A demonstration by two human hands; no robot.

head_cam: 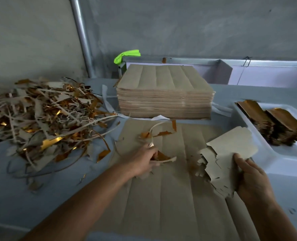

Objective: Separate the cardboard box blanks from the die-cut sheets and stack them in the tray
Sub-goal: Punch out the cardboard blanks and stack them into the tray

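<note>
The right hand grips a bundle of blanks at its 4 o'clock edge, fingers curled round it, above the flat sheet on the tabletop. The left hand pinches scrap strips. The tray at 3 o'clock holds gold stacks. The sheet pile sits at 12 o'clock, the scrap heap at 9.

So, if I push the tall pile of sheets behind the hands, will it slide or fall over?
The pile of sheets looks thick and dense, so probably heavy and slow to slide. It is wider than tall, so tipping seems unlikely; top sheets may shift.
</note>
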